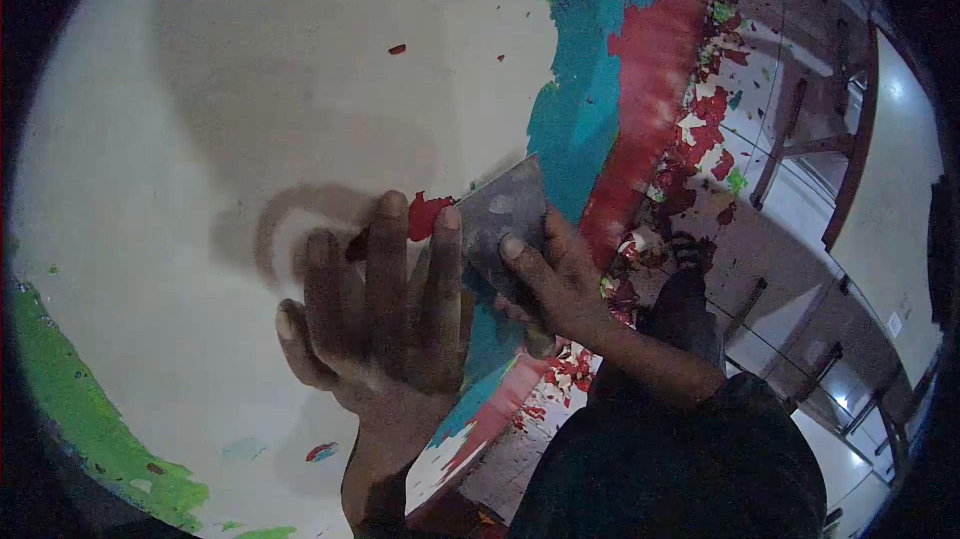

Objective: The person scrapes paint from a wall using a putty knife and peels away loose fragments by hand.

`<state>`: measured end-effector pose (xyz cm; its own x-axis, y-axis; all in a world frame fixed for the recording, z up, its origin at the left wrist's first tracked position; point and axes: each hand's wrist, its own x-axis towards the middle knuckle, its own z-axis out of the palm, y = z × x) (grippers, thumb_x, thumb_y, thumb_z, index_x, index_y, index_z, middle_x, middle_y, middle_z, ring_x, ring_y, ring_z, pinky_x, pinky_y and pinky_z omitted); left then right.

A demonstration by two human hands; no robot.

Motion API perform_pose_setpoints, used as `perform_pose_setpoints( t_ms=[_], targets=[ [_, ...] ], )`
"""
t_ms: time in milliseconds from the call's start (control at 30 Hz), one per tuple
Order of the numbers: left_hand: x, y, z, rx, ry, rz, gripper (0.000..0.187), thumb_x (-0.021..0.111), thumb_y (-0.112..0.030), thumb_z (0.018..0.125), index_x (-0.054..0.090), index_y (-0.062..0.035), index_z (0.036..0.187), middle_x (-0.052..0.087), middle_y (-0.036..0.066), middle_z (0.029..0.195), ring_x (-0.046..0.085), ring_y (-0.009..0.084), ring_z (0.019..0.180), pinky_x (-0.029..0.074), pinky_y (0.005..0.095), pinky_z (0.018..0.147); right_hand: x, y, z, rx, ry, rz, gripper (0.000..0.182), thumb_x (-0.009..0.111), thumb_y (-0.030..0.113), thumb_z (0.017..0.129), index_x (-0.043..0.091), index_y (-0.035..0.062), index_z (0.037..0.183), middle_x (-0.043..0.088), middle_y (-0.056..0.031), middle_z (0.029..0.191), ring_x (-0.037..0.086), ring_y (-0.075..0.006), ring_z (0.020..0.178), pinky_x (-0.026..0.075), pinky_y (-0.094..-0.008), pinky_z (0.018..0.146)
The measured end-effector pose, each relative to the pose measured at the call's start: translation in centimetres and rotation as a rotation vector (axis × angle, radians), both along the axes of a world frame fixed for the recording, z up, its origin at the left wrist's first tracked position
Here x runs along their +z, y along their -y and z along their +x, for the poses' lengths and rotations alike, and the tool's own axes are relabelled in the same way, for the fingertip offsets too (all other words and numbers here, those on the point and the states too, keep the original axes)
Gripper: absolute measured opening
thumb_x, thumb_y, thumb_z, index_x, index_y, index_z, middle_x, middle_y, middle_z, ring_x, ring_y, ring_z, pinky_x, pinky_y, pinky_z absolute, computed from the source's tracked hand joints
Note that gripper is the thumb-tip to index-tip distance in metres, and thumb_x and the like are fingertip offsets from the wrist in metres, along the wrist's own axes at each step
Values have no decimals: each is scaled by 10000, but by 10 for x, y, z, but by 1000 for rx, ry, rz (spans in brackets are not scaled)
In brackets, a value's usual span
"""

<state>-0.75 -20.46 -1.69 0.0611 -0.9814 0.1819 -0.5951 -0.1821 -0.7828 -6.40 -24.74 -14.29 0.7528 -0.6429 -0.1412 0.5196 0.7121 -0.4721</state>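
A metal scraper (503,214) with a wide grey blade lies flat against a wall (250,119) that is scraped down to pale plaster. My right hand (545,274) grips the scraper, with one finger pressed on the blade. My left hand (375,309) rests flat on the wall with its fingers spread, right beside the blade; one fingertip touches the blade's left edge. A patch of red paint (428,214) remains just left of the blade. To the right of the blade run bands of teal paint (585,109) and red paint (655,69).
Green paint (80,419) remains at the wall's lower left. Small red flecks (397,49) dot the bare plaster. Paint flakes (700,149) litter the floor below. A wooden frame (810,144) stands on the floor at the right. My dark sleeve (680,459) fills the lower right.
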Motion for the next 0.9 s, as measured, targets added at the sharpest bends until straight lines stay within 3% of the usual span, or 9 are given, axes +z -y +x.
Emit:
perform_pose_setpoints(
  t_ms=[100, 200, 300, 400, 600, 700, 800, 900],
  targets=[
    [2, 0, -1, 10, 30, 32, 299, 511, -369, 791, 589, -291, 1069, 481, 21, 1208, 326, 318, 1174, 151, 477, 966, -1, -1, 1, -49, -1, -40, 332, 490, 204, 870, 386, 31, 1134, 534, -52, 868, 513, -71, 611, 434, -200, 457],
    [2, 3, -3, 12, -68, -39, 243, 550, -311, 797, 596, -298, 1035, 584, -56, 1077, 444, 254, 1065, 95, 428, 988, 2, 1, 1, -60, -5, -5, 335, 502, 191, 863, 390, 26, 1133, 527, -56, 918, 516, -70, 649, 450, -203, 474],
    [1, 3, -1, -21, -66, -58, 252, 576, -305, 778, 600, -297, 1029, 584, -62, 1067, 449, 259, 1060, 101, 431, 988, 4, 4, -1, -67, 4, -40, 328, 503, 189, 863, 397, 23, 1126, 529, -53, 910, 515, -67, 643, 454, -202, 486],
    [2, -2, 0, -25, -9, 10, 317, 459, -420, 824, 586, -279, 1078, 491, 29, 1183, 325, 317, 1176, 151, 476, 961, 0, 5, -5, -75, 5, -118, 315, 500, 192, 866, 406, 20, 1112, 534, -47, 877, 507, -64, 615, 446, -204, 492],
    [5, 1, -3, -24, -55, 19, 325, 466, -347, 818, 577, -221, 1096, 479, 81, 1192, 337, 333, 1170, 159, 477, 960, -3, 6, -4, -91, -88, -192, 298, 489, 193, 873, 406, 17, 1099, 527, -37, 820, 485, -68, 564, 420, -214, 495],
    [0, 3, 0, -74, -158, -134, 311, 539, -174, 739, 598, -159, 1044, 564, 31, 1101, 456, 275, 1055, 145, 418, 1000, -4, 10, -9, -62, -89, -153, 291, 483, 187, 876, 402, 15, 1097, 526, -35, 797, 488, -68, 556, 418, -213, 480],
    [-2, -3, 3, -18, -87, -64, 410, 510, -319, 785, 524, -157, 1162, 451, 115, 1217, 328, 328, 1182, 179, 482, 947, -4, 10, -11, -25, -133, -125, 289, 484, 194, 876, 401, 21, 1091, 530, -34, 778, 500, -67, 552, 414, -203, 447],
    [2, 3, -4, 66, -95, -11, 390, 534, -308, 772, 545, -175, 1139, 439, 115, 1228, 314, 328, 1185, 188, 476, 941, -6, 13, -11, 69, -107, -104, 291, 485, 212, 877, 401, 33, 1089, 534, -33, 771, 510, -67, 546, 401, -190, 410]
  ],
)
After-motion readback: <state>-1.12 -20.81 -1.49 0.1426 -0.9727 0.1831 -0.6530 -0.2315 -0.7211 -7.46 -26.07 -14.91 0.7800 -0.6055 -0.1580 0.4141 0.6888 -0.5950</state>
